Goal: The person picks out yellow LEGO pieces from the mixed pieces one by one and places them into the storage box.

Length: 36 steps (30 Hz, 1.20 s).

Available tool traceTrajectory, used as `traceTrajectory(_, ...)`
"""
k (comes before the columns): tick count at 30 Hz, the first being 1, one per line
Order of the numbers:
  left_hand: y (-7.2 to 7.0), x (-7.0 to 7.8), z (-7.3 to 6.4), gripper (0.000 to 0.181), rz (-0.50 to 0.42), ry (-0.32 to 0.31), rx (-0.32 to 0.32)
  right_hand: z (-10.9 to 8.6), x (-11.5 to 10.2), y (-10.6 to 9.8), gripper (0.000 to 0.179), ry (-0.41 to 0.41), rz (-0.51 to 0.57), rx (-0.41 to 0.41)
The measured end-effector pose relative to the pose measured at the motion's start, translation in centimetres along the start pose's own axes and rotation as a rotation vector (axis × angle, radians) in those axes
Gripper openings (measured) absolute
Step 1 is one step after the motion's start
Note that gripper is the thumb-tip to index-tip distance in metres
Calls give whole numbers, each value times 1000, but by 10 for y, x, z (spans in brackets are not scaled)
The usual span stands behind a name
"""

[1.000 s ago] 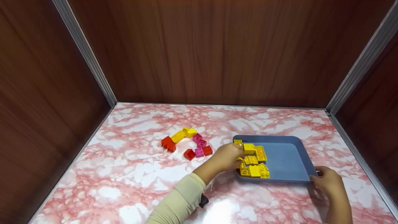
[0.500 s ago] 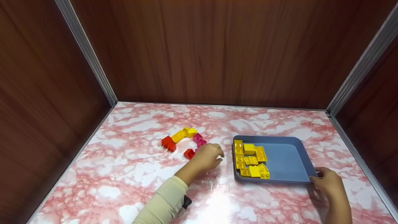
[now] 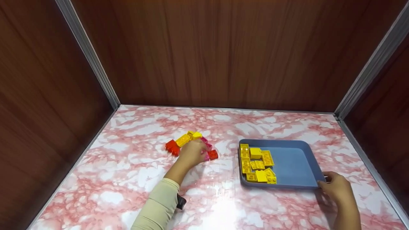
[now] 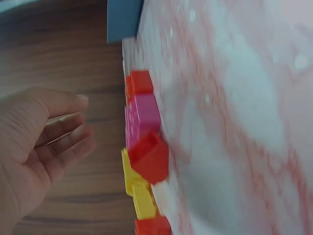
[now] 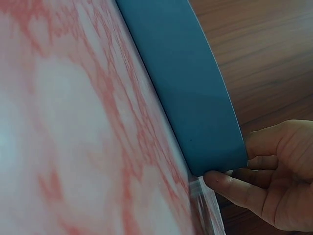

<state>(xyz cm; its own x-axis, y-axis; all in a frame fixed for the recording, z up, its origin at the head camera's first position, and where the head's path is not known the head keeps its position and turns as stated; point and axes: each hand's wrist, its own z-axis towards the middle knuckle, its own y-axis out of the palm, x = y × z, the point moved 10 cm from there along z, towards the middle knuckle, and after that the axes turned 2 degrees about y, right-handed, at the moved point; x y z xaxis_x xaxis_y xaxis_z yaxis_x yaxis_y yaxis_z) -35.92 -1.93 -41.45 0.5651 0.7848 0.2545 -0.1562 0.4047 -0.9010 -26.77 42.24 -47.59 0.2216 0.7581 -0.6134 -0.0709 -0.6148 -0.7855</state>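
My left hand hovers over a loose cluster of toy building bricks, its fingers relaxed with nothing between them. Around it lie joined red bricks, a yellow brick and a red brick; pink bricks and an upturned red brick show in the left wrist view, where the hand is raised off them. With my right hand I hold the near right corner of a blue-grey tray, thumb and fingers around that corner.
Inside the tray, several yellow bricks are gathered along its left side. The table has a pink and white marbled top. Dark wood panels with metal corner strips enclose it at the back and sides.
My left hand has moved left from the tray to the loose bricks. A yellow brick it was touching at the tray's left side now lies there by itself. My right hand keeps its place.
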Motion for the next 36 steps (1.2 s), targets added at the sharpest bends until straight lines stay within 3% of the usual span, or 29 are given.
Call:
traceTrajectory(3, -7, -17, 2, 6, 26, -73, 33, 0, 0, 0, 51, 8, 1, -2)
traceTrajectory(7, -12, -44, 9, 10, 42, -193, 24, 0, 3, -1, 51, 20, 7, -4)
traceTrajectory(15, -5, -96, 19, 19, 60, -386, -31, -1, 6, 1, 52, 36, 18, -25)
traceTrajectory(19, -1, -115, 21, 28, 29, -460, -59, -1, 5, 1, 51, 22, 11, -11)
traceTrajectory(23, 5, -126, 23, 33, 6, -505, -114, 0, 3, 0, 50, 17, 11, -2)
traceTrajectory(29, 21, -135, 23, 22, -1, -556, -229, 1, 1, 1, 50, 25, 11, -4)
traceTrajectory(36, 27, -135, 27, 11, 4, -561, -269, 0, 2, 2, 51, 18, 18, -11)
